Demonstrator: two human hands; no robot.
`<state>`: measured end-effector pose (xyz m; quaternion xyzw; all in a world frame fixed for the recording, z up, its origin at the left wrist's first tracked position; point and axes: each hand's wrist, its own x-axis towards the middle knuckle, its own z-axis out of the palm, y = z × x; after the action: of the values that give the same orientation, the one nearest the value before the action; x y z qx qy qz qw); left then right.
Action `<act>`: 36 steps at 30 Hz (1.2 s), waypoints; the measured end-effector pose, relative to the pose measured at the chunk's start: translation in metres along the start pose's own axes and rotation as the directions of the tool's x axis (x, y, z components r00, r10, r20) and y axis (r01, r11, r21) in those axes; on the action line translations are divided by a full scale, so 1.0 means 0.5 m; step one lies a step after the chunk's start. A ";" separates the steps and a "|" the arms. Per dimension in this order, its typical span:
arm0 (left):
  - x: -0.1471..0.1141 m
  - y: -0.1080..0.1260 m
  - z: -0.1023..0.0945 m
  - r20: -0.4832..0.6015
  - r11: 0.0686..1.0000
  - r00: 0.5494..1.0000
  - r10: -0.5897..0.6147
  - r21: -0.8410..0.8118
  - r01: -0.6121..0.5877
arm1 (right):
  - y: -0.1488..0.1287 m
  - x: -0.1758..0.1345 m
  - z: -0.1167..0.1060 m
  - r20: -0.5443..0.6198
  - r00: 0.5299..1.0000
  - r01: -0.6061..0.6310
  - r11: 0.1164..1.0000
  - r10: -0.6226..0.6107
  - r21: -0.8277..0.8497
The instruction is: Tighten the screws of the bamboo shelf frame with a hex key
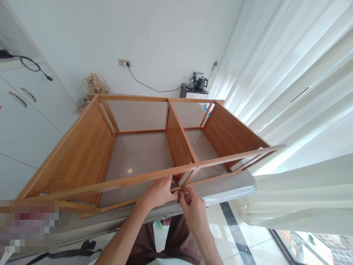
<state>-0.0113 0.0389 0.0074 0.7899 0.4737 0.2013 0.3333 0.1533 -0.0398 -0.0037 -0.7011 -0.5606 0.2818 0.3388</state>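
Observation:
A brown wooden shelf frame (154, 176) with solid side panels and a middle divider panel (179, 136) rests on a grey padded surface (138, 154). My left hand (161, 192) reaches under the upper front rail and closes around the lower front rail (118, 205), just left of the middle post (188, 177). Close beside it, my right hand (193, 206) is pinched at the lower rail below that post. Whatever its fingertips hold is too small or hidden to make out.
Behind the frame, a kettle (202, 83) stands on a small dark cabinet (182, 91). Dried plants (96, 84) are at the back left, near white cupboards (24, 121). White curtains (298, 99) hang on the right. A black strap (74, 253) lies at the lower left.

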 end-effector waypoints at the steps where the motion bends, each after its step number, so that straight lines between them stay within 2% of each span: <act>1: 0.000 -0.001 0.000 -0.005 1.000 1.000 0.011 -0.009 -0.011 | 0.003 -0.003 -0.005 -0.003 1.000 -0.003 1.000 0.003 0.019; 6: -0.003 0.002 -0.006 -0.025 0.999 0.999 0.032 -0.039 -0.033 | 0.020 -0.028 -0.035 0.060 0.997 -0.057 0.977 0.046 0.204; 9: -0.004 0.001 -0.005 -0.026 0.998 0.999 0.041 -0.042 -0.042 | 0.024 -0.045 -0.048 0.102 0.990 -0.131 0.932 0.102 0.339; 12: -0.004 -0.001 -0.003 -0.031 0.998 0.998 0.052 -0.028 -0.053 | 0.022 -0.053 -0.053 0.107 0.989 -0.143 0.892 0.106 0.429; 19: -0.011 0.009 -0.005 -0.049 0.999 0.998 0.050 -0.006 -0.050 | 0.019 -0.029 -0.052 0.103 0.994 -0.087 0.897 0.047 0.433; 28: -0.015 0.008 0.000 -0.081 0.997 0.994 0.076 0.010 -0.075 | 0.043 -0.021 -0.042 0.059 0.995 -0.094 0.897 0.076 0.431; 36: -0.015 0.010 -0.001 -0.084 0.998 0.994 0.067 0.007 -0.067 | 0.039 -0.011 -0.045 0.025 0.997 -0.081 0.891 0.078 0.447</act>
<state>-0.0122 0.0307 0.0112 0.7969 0.4611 0.2444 0.3045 0.1811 -0.0516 -0.0052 -0.6258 -0.4527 0.4190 0.4774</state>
